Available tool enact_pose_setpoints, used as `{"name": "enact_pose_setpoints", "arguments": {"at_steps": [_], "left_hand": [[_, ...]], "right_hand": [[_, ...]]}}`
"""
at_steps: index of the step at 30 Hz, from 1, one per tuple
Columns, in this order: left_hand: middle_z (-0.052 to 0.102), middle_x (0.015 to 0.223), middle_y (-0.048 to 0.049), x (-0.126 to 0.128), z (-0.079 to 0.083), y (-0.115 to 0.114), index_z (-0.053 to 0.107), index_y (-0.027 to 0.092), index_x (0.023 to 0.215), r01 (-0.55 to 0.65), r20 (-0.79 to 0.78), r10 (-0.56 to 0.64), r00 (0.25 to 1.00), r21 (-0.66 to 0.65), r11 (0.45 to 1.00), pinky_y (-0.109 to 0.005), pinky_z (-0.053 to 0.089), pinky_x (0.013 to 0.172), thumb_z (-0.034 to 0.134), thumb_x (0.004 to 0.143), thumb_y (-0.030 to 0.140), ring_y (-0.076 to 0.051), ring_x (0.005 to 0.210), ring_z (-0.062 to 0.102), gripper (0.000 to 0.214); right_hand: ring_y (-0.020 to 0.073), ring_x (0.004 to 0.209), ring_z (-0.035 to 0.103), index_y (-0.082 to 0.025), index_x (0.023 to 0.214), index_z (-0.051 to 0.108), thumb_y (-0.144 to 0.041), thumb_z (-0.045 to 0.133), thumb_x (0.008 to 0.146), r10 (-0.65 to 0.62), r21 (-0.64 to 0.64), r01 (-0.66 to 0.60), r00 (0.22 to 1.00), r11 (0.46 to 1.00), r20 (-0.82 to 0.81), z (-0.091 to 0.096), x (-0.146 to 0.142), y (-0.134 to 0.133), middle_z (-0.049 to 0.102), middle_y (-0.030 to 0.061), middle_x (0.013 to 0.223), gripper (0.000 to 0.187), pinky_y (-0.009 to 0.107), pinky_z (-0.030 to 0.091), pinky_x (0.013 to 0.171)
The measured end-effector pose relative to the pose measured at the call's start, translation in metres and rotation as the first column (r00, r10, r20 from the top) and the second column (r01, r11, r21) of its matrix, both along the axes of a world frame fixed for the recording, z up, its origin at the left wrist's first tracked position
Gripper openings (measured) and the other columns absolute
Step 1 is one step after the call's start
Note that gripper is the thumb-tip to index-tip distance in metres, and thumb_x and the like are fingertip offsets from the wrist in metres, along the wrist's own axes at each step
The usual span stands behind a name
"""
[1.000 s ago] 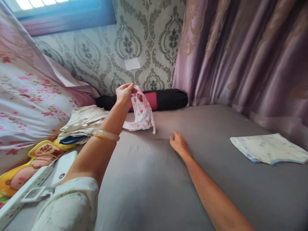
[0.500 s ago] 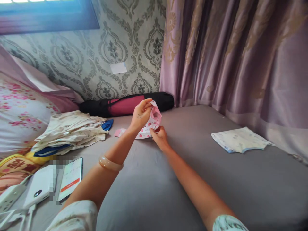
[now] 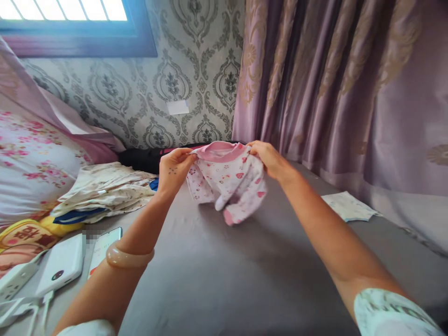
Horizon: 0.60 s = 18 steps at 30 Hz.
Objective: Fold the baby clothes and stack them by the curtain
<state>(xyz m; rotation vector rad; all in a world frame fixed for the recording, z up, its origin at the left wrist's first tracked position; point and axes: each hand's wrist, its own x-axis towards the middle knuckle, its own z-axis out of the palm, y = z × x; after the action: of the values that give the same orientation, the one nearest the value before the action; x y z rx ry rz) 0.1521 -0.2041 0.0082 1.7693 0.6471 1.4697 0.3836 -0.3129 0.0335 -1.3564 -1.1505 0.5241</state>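
A small white long-sleeved shirt (image 3: 227,172) with a pink neckline and pink and red prints hangs stretched between my two hands above the bed. My left hand (image 3: 174,170) pinches it at the shoulder on the left of the neckline. At the opposite shoulder, my right hand (image 3: 268,157) has its fingers closed on the cloth. The lower part swings loosely, slightly blurred, with a pink cuff at the bottom. A pale bangle (image 3: 129,256) circles my left forearm.
Crumpled cream clothes (image 3: 105,186) lie at the left by a floral pillow (image 3: 35,163). A folded pale cloth (image 3: 350,206) is on the right. A power bank (image 3: 63,263), a phone (image 3: 105,247) and a power strip (image 3: 17,280) sit at lower left on the grey sheet (image 3: 210,280).
My hands have moved apart, the right one up and to the right. The shirt, bunched and partly on the bed before, is now lifted and spread open by its shoulders.
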Motion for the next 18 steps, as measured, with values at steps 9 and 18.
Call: {"name": "enact_pose_setpoints", "arguments": {"at_steps": [9,18], "left_hand": [[0.068,0.074,-0.0033,0.003,-0.022,-0.014,0.069,0.017,0.08,0.3,-0.059,-0.337,0.94,-0.334,0.894,-0.027,0.047,0.059,0.079,0.058,0.051,-0.015,0.063,0.06,0.041],[0.067,0.07,-0.0025,0.011,-0.032,-0.011,0.071,0.019,0.08,0.358,-0.198,-0.47,0.86,-0.423,0.833,-0.023,0.044,0.049,0.076,0.061,0.053,-0.013,0.056,0.058,0.039]], "right_hand": [[0.0124,0.066,0.054,-0.017,0.078,0.067,-0.054,0.072,0.066,0.169,-0.204,-0.109,0.937,0.973,0.307,-0.001,0.011,-0.052,0.062,0.0008,0.071,0.04,0.025,0.041,0.061],[0.0073,0.048,0.038,-0.018,0.057,0.064,-0.067,0.067,0.067,0.188,-0.327,-0.057,0.904,0.943,0.384,-0.028,0.045,-0.063,0.045,-0.0052,0.049,0.05,0.023,0.025,0.045]]}}
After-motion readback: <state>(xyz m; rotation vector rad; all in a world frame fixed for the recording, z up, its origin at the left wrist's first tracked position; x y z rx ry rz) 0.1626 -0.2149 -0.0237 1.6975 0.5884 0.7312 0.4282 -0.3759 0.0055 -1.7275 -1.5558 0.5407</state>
